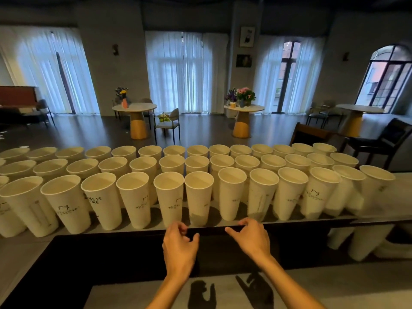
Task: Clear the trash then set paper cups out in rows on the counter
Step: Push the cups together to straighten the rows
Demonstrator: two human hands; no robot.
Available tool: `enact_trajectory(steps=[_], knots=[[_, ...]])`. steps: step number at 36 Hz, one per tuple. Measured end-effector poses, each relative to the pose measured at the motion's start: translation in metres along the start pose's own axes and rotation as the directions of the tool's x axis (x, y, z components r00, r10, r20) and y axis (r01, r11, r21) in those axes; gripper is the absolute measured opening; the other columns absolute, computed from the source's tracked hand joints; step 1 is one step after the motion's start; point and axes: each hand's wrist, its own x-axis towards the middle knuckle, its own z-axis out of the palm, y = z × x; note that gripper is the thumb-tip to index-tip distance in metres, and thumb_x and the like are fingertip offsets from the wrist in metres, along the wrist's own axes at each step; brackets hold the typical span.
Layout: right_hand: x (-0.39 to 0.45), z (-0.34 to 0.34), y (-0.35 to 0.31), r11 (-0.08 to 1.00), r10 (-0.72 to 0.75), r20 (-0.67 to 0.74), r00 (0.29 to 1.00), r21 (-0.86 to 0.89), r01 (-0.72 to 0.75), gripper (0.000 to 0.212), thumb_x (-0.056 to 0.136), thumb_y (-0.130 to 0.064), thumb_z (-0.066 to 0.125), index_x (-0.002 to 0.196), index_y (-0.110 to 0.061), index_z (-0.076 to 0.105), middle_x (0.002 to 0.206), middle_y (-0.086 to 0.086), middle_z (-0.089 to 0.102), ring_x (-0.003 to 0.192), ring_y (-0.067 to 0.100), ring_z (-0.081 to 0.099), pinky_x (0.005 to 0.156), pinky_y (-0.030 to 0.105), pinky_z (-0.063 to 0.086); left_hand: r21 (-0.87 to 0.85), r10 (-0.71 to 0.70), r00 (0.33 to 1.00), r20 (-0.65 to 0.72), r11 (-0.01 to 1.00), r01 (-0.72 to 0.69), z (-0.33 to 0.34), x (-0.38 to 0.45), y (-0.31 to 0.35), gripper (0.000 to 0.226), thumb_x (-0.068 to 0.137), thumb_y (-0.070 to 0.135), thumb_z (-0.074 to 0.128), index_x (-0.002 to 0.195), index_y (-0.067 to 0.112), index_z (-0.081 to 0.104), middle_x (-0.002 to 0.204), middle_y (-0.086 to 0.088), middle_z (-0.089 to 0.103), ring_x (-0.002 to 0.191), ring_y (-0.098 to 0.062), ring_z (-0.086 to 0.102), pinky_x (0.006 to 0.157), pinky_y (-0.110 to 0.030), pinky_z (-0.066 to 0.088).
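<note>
Nearest, a pale grey lower work surface [334,291], marked by two dark hand shadows. Above it, both bare forearms stretched forward over a black recessed ledge [111,253]. Left hand [179,244] held palm down, fingers loosely curled, thumb apart from them, gripping nothing. Right hand [252,236] likewise empty, index finger and thumb bent toward each other without meeting, other fingers relaxed. Both hands stopped just short of the counter edge, close to the nearest cups but touching none.

Beyond the hands, a grey raised counter [383,197] crowded with tall white paper cups printed with small dark logos [169,197], all upright and open-mouthed, set in three rows running left to right across nearly the whole counter. Front-row cup [198,198] directly ahead of the left hand; another front-row cup [231,192] ahead and between the hands. More white cups [365,241] seen under the right end of the counter, whether reflected or real could not be told.

Farther off, a dark chair [383,139] behind the counter at right. Round white-topped tables on yellow pedestal bases [138,121] with vases of flowers. At the back, tall windows covered by sheer white curtains [178,72].
</note>
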Motion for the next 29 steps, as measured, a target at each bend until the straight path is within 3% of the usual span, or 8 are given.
enact_trajectory(steps=[3, 5, 8, 10, 13, 16, 20, 29], knots=[[0.004, -0.015, 0.016, 0.999, 0.034, -0.024, 0.999, 0.007, -0.034, 0.055, 0.074, -0.059, 0.077, 0.114, -0.024, 0.066, 0.082, -0.012, 0.064, 0.081, 0.006, 0.064, 0.075, 0.028, 0.057, 0.000, 0.088, 0.994, 0.071, 0.996, -0.089, 0.023, -0.014, 0.018, 0.028, 0.079, 0.023, 0.085, 0.089, 0.030, 0.059, 0.080, 0.008, 0.063, 0.070, -0.003, 0.064, 0.064, -0.020, 0.057], [0.008, -0.023, 0.025, 0.998, 0.056, -0.044, 0.997, 0.025, -0.055, 0.057, 0.076, -0.057, 0.076, 0.118, -0.022, 0.065, 0.084, -0.011, 0.065, 0.085, 0.009, 0.065, 0.075, 0.027, 0.054, 0.019, 0.136, 0.984, 0.112, 0.990, -0.139, 0.040, -0.019, 0.030, 0.027, 0.081, 0.031, 0.084, 0.100, 0.028, 0.065, 0.078, 0.010, 0.063, 0.071, 0.000, 0.064, 0.069, -0.021, 0.060], [0.013, -0.030, 0.036, 0.996, 0.090, -0.082, 0.993, 0.037, -0.087, 0.065, 0.076, -0.058, 0.075, 0.127, -0.019, 0.061, 0.094, -0.005, 0.070, 0.094, 0.014, 0.068, 0.077, 0.028, 0.053, 0.038, 0.120, 0.978, 0.168, 0.991, -0.128, 0.064, -0.016, 0.046, 0.063, 0.080, 0.042, 0.083, 0.133, 0.019, 0.059, 0.079, 0.011, 0.064, 0.077, 0.000, 0.064, 0.080, -0.025, 0.059], [0.019, -0.032, 0.043, 0.992, 0.117, -0.094, 0.989, 0.052, -0.113, 0.076, 0.076, -0.059, 0.075, 0.135, -0.016, 0.055, 0.108, 0.000, 0.071, 0.104, 0.018, 0.067, 0.080, 0.030, 0.053, 0.040, 0.090, 0.976, 0.198, 0.994, -0.099, 0.079, -0.010, 0.056, 0.077, 0.078, 0.045, 0.084, 0.141, 0.016, 0.052, 0.086, 0.008, 0.068, 0.082, -0.003, 0.066, 0.080, -0.027, 0.059], [0.028, -0.034, 0.044, 0.989, 0.142, -0.086, 0.986, 0.043, -0.139, 0.088, 0.072, -0.061, 0.077, 0.140, -0.012, 0.049, 0.124, 0.006, 0.067, 0.116, 0.023, 0.063, 0.087, 0.034, 0.053, 0.041, 0.052, 0.974, 0.222, 0.997, -0.062, 0.094, -0.003, 0.066, 0.077, 0.074, 0.044, 0.087, 0.136, 0.016, 0.051, 0.113, -0.001, 0.073, 0.101, -0.013, 0.071, 0.084, -0.032, 0.061], [0.040, -0.036, 0.044, 0.992, 0.123, -0.070, 0.990, 0.011, -0.122, 0.081, 0.070, -0.061, 0.079, 0.130, -0.013, 0.055, 0.124, 0.006, 0.066, 0.114, 0.023, 0.064, 0.084, 0.034, 0.053, 0.057, -0.012, 0.976, 0.215, 0.998, 0.000, 0.109, 0.007, 0.070, 0.085, 0.072, 0.042, 0.089, 0.140, 0.014, 0.047, 0.135, -0.008, 0.064, 0.127, -0.025, 0.061, 0.096, -0.039, 0.056], [0.051, -0.037, 0.044, 0.995, 0.100, -0.048, 0.994, -0.023, -0.101, 0.074, 0.069, -0.061, 0.079, 0.122, -0.014, 0.056, 0.122, 0.006, 0.066, 0.113, 0.023, 0.064, 0.080, 0.032, 0.053, 0.115, -0.098, 0.979, 0.181, 0.990, 0.078, 0.117, 0.019, 0.071, 0.087, 0.070, 0.044, 0.089, 0.140, 0.015, 0.046, 0.138, -0.008, 0.062, 0.132, -0.028, 0.057, 0.101, -0.045, 0.054], [0.069, -0.031, 0.044, 0.999, 0.023, -0.040, 0.999, -0.030, -0.025, 0.062, 0.075, -0.052, 0.079, 0.120, -0.015, 0.059, 0.126, 0.005, 0.066, 0.117, 0.022, 0.064, 0.085, 0.033, 0.056, 0.107, -0.021, 0.990, 0.142, 0.994, 0.006, 0.126, 0.030, 0.066, 0.079, 0.072, 0.044, 0.088, 0.137, 0.020, 0.051, 0.131, -0.004, 0.067, 0.127, -0.023, 0.061, 0.099, -0.041, 0.053]])
